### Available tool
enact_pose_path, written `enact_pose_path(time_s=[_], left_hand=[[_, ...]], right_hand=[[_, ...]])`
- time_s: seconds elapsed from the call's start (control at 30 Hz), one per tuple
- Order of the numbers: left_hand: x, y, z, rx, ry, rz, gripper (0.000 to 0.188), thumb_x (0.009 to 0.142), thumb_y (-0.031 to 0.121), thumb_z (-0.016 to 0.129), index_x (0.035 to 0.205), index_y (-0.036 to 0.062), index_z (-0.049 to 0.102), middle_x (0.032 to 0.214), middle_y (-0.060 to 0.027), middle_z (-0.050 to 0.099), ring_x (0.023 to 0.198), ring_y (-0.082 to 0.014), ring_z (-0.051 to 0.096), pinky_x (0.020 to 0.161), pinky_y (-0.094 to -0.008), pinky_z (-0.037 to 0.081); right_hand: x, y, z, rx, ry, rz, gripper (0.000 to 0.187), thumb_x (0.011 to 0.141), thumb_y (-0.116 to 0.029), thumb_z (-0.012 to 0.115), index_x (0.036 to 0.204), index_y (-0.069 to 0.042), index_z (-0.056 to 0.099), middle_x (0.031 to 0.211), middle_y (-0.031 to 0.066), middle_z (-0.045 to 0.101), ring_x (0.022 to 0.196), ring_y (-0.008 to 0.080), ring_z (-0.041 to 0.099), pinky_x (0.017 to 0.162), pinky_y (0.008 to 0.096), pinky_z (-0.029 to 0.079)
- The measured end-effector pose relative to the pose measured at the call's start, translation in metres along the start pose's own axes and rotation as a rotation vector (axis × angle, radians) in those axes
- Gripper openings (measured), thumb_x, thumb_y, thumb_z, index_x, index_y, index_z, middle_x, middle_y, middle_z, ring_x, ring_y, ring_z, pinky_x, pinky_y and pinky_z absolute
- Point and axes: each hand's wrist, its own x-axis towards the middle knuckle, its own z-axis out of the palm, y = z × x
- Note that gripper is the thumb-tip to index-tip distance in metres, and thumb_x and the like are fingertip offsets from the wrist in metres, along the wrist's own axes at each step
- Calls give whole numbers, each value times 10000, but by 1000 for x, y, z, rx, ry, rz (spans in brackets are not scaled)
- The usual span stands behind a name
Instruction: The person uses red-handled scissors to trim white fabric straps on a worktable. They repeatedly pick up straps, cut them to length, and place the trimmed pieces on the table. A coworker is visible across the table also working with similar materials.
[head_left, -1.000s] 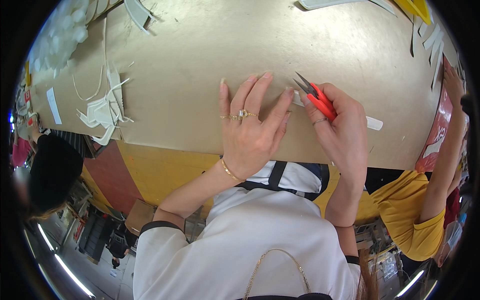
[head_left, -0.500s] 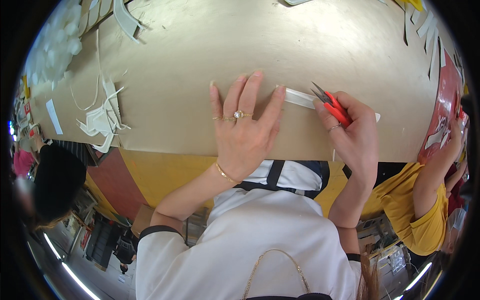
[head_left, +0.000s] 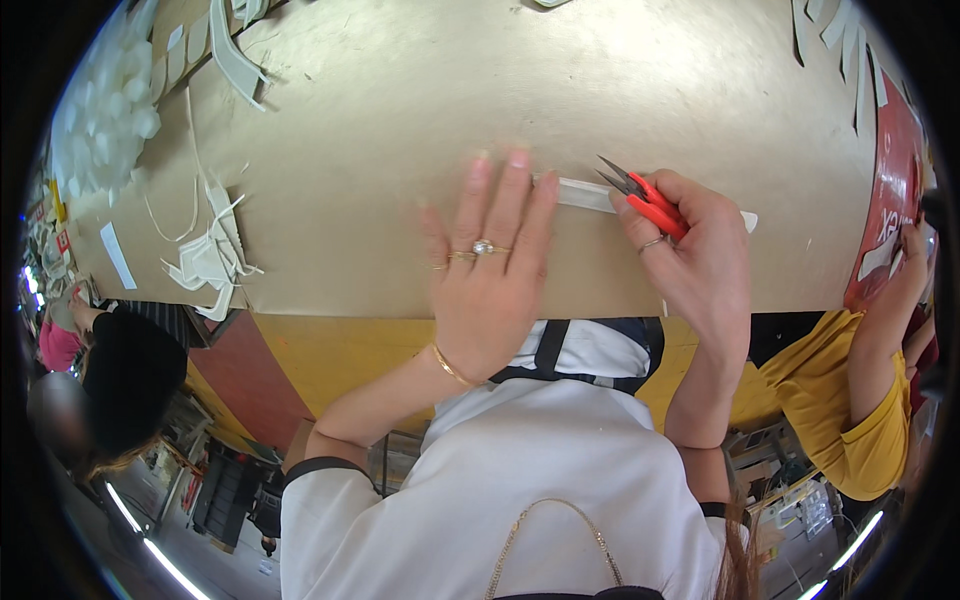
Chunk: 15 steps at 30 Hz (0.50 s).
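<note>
Right fingers (head_left: 685, 192) grip red snips (head_left: 655, 212) while left fingers (head_left: 509, 205), slightly parted, overlap a white strip (head_left: 585, 195).

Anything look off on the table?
The tangled heap of thin off-white scraps at the left of the tan tabletop looks messy: its pieces cross each other and one reaches the near edge. The narrow white strip beside the bare left hand shows no obvious damage.

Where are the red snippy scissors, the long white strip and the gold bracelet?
Red snips (head_left: 654, 213): head view, on the lower red handle.
White strip (head_left: 585, 194): head view, on its bare left stretch.
Gold bracelet (head_left: 449, 368): head view, on its band.
</note>
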Motion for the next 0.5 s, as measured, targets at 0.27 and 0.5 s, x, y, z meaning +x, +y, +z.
enact_pose_path(time_s=[0.27,0.5], left_hand=[[-3,16,12,-140,-116,20,532,940,167,581,1437,18,465,1522,-143,426,1430,-273,380,1191,-462,169],[-3,19,13,-49,-92,27,524,950,160,562,1439,3,458,1506,-163,444,1421,-280,397,1194,-450,168]], right_hand=[[-1,5,1,13,18,-60,176,842,-153,686,884,17,676,608,70,502,556,155,449,537,304,396],[0,16,-3,66,40,-65,173,794,-148,674,877,3,691,645,153,612,550,276,576,571,356,466]])
